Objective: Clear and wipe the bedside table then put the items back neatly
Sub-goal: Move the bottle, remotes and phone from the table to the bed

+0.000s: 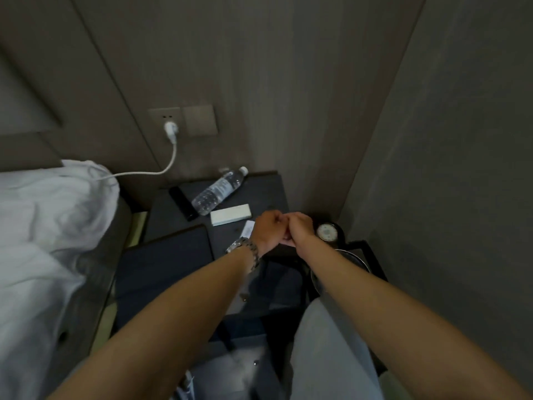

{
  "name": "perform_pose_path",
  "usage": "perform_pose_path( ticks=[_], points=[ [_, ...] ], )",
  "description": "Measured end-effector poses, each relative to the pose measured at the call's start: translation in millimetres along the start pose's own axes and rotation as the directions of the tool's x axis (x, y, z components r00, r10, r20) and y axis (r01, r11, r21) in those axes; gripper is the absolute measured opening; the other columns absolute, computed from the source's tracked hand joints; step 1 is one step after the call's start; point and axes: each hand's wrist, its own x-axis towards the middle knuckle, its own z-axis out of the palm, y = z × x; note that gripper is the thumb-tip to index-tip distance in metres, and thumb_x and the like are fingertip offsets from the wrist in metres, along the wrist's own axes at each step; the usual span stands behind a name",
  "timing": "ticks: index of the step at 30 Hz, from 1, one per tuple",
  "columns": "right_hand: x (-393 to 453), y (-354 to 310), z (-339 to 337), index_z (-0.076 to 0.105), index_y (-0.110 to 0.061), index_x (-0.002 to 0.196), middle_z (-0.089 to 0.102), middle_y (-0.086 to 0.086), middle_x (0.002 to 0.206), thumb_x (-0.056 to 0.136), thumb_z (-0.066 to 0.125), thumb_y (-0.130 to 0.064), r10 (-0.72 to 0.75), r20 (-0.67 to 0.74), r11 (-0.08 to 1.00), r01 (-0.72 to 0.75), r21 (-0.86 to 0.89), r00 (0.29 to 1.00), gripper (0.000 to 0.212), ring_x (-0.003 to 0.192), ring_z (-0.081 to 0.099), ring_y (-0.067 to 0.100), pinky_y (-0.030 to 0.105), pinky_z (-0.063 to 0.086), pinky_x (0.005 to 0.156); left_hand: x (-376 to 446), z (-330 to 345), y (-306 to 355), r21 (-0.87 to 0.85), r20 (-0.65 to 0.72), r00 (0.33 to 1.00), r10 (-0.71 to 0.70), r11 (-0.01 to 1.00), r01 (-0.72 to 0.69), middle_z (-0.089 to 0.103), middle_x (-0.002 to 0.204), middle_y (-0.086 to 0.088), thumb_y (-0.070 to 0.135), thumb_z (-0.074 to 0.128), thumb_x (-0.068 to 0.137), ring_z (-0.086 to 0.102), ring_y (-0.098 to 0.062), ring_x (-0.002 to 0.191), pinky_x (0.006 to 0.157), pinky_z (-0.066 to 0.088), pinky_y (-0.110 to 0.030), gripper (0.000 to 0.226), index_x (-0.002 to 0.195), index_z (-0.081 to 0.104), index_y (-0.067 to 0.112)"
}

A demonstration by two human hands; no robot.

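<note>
The dark bedside table (271, 194) stands against the wall beside the bed. On it lie a clear water bottle (217, 189) on its side, a black remote (183, 202), a white flat box (230, 214) and a small white card (247, 229). My left hand (266, 230), with a metal watch on the wrist, and my right hand (300, 228) are held together above the table's right front part, fingers curled and knuckles touching. Nothing can be seen inside either fist.
A dark flat panel (164, 261) lies at the table's front left. A round white-faced object (327, 231) and a dark-framed stand (372, 264) sit to the right. The white bed (43, 226) is at the left; a white plug and cable (170, 131) hang from the wall socket.
</note>
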Motion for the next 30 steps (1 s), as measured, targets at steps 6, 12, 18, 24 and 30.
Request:
perform_pose_path(
  ticks=[6,12,18,24,30],
  points=[
    [-2.8,1.6,64.7,0.062,-0.009,0.104,0.066,0.011,0.085,0.095,0.046,-0.011,-0.021,0.093,0.983,0.037,-0.178,0.995,0.018,0.066,0.062,0.019,0.029,0.055,0.054,3.2,-69.2,-34.4,0.044,-0.175,0.984,-0.039,0.998,0.047,0.073,0.088,-0.008,0.019,0.056,0.088,0.068,-0.025,0.087,0.082,0.055,-0.037,0.015,0.082,0.068,0.013],
    [30.3,0.5,118.4,0.062,-0.013,0.094,0.069,0.016,0.105,0.092,0.049,-0.011,-0.190,0.071,0.881,0.202,-0.428,0.979,0.013,0.083,0.062,0.025,0.037,0.052,0.072,31.0,-132.1,-79.0,0.327,-0.267,0.962,0.056,0.944,0.036,0.051,0.134,-0.008,0.018,0.063,0.086,0.050,-0.026,0.123,0.101,0.045,-0.035,0.040,0.126,0.057,0.017],
    [71.5,-11.7,145.5,0.053,-0.020,0.130,0.054,0.005,0.135,0.091,0.059,-0.030,-0.301,0.213,0.449,0.335,-0.829,0.930,0.041,0.126,0.048,0.029,0.041,0.042,0.101,77.1,-164.1,-113.4,0.517,-0.287,0.945,0.156,0.856,0.016,0.046,0.139,-0.006,0.027,0.066,0.082,0.048,-0.030,0.122,0.094,0.049,-0.047,0.055,0.134,0.049,0.018],
    [97.2,5.5,149.0,0.049,-0.031,0.128,0.045,0.001,0.131,0.068,0.076,-0.053,-0.136,0.535,-0.066,0.531,-0.845,0.834,0.069,0.127,0.033,0.029,0.047,0.028,0.102,113.6,-159.1,-124.0,0.536,-0.239,0.950,0.202,0.843,-0.045,0.058,0.131,-0.008,0.037,0.068,0.083,0.059,-0.029,0.112,0.090,0.051,-0.041,0.059,0.136,0.050,0.016],
    [114.1,22.2,147.8,0.049,-0.032,0.128,0.048,0.002,0.129,0.084,0.069,-0.041,-0.261,0.604,-0.148,0.587,-0.796,0.753,0.049,0.124,0.038,0.026,0.045,0.028,0.100,140.1,-155.3,-132.0,0.494,-0.255,0.960,0.114,0.869,0.028,0.067,0.114,-0.006,0.044,0.074,0.075,0.065,-0.027,0.101,0.081,0.053,-0.036,0.056,0.120,0.058,0.014]
  ],
)
